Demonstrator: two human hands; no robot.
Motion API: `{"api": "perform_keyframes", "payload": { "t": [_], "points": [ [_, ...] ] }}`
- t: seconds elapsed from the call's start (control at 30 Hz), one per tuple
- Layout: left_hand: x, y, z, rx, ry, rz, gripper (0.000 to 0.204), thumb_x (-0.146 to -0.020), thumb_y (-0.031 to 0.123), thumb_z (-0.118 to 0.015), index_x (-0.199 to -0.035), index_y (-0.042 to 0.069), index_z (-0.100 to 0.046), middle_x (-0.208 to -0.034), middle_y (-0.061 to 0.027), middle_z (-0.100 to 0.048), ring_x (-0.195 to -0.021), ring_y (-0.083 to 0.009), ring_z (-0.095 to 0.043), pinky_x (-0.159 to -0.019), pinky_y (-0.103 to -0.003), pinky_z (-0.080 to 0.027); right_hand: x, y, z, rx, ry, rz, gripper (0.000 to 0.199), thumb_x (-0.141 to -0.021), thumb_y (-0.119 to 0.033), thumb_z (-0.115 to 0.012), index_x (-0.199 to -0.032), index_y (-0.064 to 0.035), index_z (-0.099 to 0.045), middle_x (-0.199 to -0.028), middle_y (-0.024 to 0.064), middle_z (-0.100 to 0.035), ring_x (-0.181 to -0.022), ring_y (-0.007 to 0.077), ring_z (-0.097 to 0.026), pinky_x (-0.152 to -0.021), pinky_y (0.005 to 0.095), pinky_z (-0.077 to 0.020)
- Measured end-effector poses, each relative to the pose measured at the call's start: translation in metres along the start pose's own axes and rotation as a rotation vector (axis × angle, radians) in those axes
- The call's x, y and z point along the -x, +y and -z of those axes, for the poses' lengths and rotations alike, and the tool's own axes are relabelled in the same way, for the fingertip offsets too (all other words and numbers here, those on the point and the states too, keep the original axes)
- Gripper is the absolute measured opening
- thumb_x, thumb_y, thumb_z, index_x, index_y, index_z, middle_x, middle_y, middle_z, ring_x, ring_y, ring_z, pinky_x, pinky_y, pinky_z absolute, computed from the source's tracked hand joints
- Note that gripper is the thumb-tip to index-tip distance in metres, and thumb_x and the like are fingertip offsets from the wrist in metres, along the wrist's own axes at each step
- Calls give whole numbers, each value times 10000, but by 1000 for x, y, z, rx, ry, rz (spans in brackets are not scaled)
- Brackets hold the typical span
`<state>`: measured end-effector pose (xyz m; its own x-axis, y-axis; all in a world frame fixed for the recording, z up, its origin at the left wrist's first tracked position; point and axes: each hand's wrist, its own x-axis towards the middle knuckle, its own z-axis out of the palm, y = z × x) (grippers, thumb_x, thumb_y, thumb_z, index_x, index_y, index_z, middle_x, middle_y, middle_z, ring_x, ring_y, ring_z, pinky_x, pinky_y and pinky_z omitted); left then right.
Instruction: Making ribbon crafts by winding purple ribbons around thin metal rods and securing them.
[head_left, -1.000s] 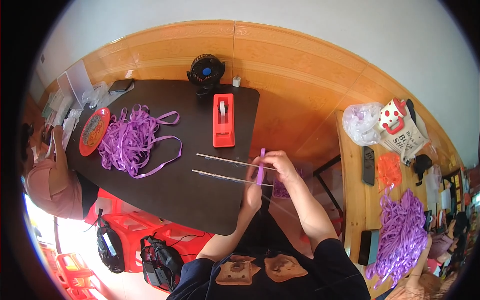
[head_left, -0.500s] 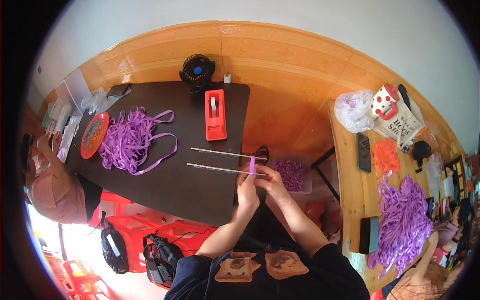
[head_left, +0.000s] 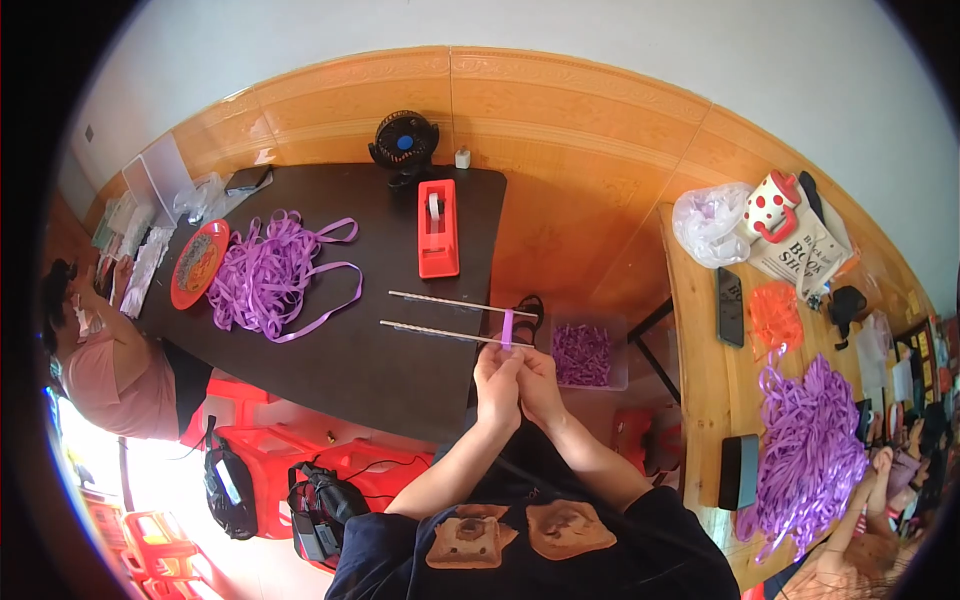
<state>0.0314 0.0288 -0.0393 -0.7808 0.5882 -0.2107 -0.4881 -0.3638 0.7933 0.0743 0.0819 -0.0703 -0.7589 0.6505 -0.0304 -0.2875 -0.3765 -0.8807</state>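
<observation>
Purple ribbon lies in a loose heap (head_left: pixel 262 282) near the left end of the dark surface (head_left: pixel 340 370), beside an orange-red plate (head_left: pixel 197 263) at the left edge. Further right, a red tape holder (head_left: pixel 438 228) sits toward the far edge, with a small black fan (head_left: pixel 404 142) behind it at the back edge. Two thin sticks (head_left: pixel 448 318) lie side by side near the right edge.

At that edge, the left hand (head_left: pixel 497 380) and right hand (head_left: pixel 540 382) are pressed together, fingers (head_left: pixel 507 360) closed on a short purple strip (head_left: pixel 507 328) that stands upright above them. A second ago the right hand held the strip higher and further from the body, apart from the left; the hands have since come together and drawn in toward the near right corner. To my eye the strip is now being pinched and shaped rather than merely carried.

Right of the hands, a clear box of purple pieces (head_left: pixel 582 352) sits below the surface's edge.
</observation>
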Motion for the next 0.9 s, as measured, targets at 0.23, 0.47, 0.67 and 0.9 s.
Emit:
{"api": "perform_keyframes", "payload": {
  "t": [0.23,0.47,0.67,0.9],
  "points": [
    [1,35,7,-107,-114,179,199,-978,241,-486,-959,67,-580,-815,-9,-588,-697,-105,-534,-650,-239,-414,4,-20,-17,-125,30,-96,176,-938,-132,-560,-884,1,-661,-814,38,-656,-707,91,-606,-624,209,-465],
    [-6,64,15,127,-271,494,445,-1005,432,-343,-1004,53,-578,-890,-48,-571,-828,-172,-530,-770,-322,-416,12,-30,-16,-35,21,-116,182,-934,-158,-571,-926,-7,-673,-842,70,-690,-685,112,-640,-603,216,-475],
    [-9,83,17,140,-267,659,672,-978,523,-319,-1303,-57,-416,-1294,-172,-483,-1178,-281,-455,-1007,-407,-323,16,-49,5,177,259,24,172,-914,-182,-608,-844,-41,-677,-787,27,-679,-689,73,-606,-593,191,-415],
    [-10,81,24,248,-332,669,698,-978,527,-325,-1334,-73,-369,-1352,-216,-429,-1245,-371,-402,-1027,-419,-303,-51,-101,-17,441,0,263,139,-900,-117,-620,-928,14,-657,-839,18,-637,-794,56,-556,-684,194,-412]
  ]
}}
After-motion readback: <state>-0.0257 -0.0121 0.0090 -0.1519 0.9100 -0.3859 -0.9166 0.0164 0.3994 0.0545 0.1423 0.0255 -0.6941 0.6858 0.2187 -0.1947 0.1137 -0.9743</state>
